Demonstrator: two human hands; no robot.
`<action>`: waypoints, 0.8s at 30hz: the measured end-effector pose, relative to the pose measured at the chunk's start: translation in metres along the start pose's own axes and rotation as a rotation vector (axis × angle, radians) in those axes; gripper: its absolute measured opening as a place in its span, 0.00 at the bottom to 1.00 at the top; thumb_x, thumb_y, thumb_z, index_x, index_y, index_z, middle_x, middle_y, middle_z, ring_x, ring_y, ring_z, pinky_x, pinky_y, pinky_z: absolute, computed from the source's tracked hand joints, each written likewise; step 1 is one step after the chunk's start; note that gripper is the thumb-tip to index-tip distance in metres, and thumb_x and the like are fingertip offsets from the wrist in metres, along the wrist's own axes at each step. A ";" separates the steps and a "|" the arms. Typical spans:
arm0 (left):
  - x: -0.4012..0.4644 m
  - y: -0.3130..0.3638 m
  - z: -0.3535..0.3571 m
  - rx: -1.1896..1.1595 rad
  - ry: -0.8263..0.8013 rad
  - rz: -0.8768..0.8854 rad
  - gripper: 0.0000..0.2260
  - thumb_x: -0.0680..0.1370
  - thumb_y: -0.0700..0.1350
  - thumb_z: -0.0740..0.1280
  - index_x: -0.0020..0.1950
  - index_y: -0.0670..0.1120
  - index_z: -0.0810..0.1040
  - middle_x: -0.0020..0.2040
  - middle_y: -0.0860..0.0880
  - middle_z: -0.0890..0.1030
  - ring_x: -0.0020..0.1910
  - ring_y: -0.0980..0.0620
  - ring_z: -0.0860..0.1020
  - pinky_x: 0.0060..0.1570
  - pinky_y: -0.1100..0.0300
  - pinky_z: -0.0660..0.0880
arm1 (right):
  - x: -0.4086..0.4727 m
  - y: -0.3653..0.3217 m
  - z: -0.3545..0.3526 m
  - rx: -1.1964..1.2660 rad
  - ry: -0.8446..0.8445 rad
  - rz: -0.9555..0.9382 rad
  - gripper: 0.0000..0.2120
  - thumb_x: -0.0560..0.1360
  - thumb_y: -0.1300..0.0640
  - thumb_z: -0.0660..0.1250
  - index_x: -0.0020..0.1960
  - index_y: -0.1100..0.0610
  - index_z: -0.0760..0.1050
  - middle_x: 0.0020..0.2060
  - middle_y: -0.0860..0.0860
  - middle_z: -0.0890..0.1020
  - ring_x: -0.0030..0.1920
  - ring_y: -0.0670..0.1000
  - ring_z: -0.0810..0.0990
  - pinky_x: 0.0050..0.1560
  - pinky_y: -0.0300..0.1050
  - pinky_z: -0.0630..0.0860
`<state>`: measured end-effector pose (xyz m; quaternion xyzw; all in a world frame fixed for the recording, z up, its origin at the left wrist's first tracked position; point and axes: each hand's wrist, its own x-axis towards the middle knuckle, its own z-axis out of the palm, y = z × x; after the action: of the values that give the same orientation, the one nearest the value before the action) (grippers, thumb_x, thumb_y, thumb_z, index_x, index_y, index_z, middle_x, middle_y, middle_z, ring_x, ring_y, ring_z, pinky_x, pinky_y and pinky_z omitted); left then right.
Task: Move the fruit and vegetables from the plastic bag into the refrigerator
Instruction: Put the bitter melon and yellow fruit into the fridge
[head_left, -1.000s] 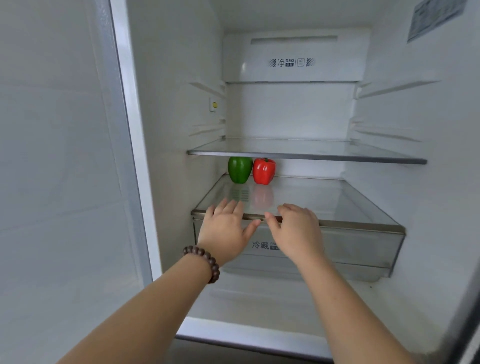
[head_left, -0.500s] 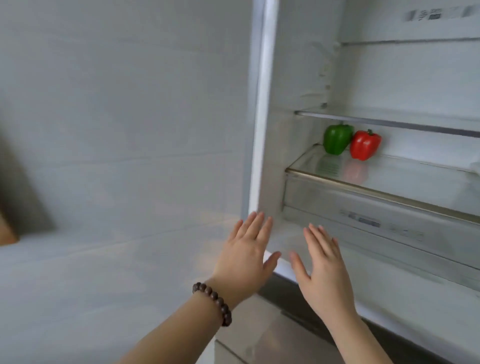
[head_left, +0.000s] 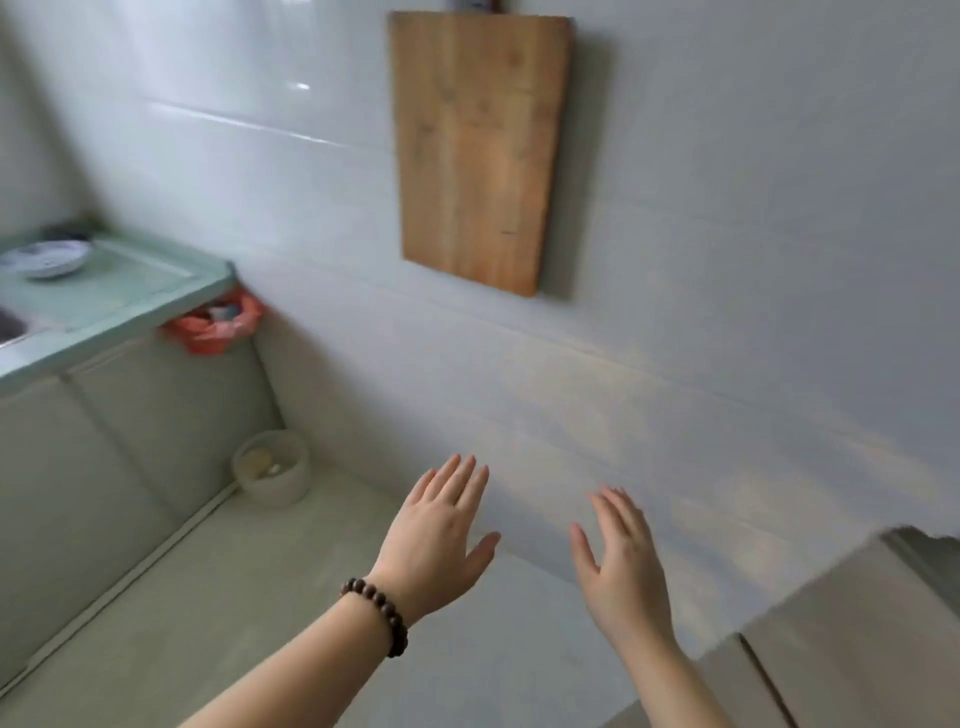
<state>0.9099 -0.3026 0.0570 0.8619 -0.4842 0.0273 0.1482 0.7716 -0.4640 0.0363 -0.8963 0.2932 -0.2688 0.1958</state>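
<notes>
Wall (head_left: 727, 260): pale tiled, was seen filling most of the view, behind and above both hands.
Floor (head_left: 234, 597): light tiled, was seen below and left of the hands.
Counter (head_left: 119, 306): pale green top, was placed far up-left of the left hand; cabinet fronts were seen under it.
Cutting board (head_left: 480, 150): wooden, was hung flat on the wall, well above both hands.
Left hand (head_left: 439, 540): was held out flat, fingers spread, palm down; nothing was gripped.
Right hand (head_left: 621, 566): was held out flat just beside the left, apart from it, fingers extended; nothing was gripped.
Plastic bag (head_left: 213, 325): red-orange, was seen at the counter's corner, well up-left of the left hand; contents were too blurred to tell.
Bin (head_left: 272, 467): small, round, pale, was stood on the floor at the cabinet foot, left of the left hand, apart from it.
Bowl (head_left: 47, 257): white, was set on the counter, far up-left of the hands.
Bracelet (head_left: 379, 613): dark beads, was worn at the left wrist.
Fruit and vegetables: could not be made out.
Refrigerator: could not be told for sure; a grey surface (head_left: 857, 639) was seen right of the right hand.
</notes>
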 end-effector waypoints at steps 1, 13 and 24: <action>-0.019 -0.025 -0.002 -0.004 0.004 -0.071 0.34 0.75 0.63 0.48 0.77 0.47 0.55 0.77 0.49 0.57 0.77 0.50 0.52 0.74 0.56 0.44 | -0.001 -0.022 0.022 0.020 -0.045 -0.043 0.26 0.74 0.45 0.56 0.61 0.63 0.75 0.62 0.57 0.77 0.67 0.49 0.66 0.67 0.52 0.69; -0.292 -0.270 -0.067 0.007 0.219 -0.840 0.32 0.79 0.60 0.56 0.78 0.47 0.52 0.78 0.49 0.54 0.77 0.52 0.49 0.75 0.58 0.46 | -0.098 -0.350 0.237 0.184 -0.593 -0.578 0.23 0.76 0.47 0.58 0.65 0.60 0.72 0.68 0.55 0.71 0.73 0.52 0.62 0.73 0.47 0.55; -0.477 -0.370 -0.127 0.044 0.444 -1.344 0.31 0.79 0.57 0.56 0.77 0.45 0.52 0.78 0.48 0.55 0.77 0.52 0.50 0.75 0.57 0.48 | -0.197 -0.565 0.325 0.314 -0.821 -0.934 0.20 0.78 0.52 0.61 0.68 0.59 0.69 0.71 0.52 0.67 0.74 0.49 0.57 0.74 0.44 0.54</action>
<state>0.9808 0.3075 0.0022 0.9510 0.1949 0.1149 0.2105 1.0684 0.1483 -0.0019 -0.9203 -0.2697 -0.0002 0.2834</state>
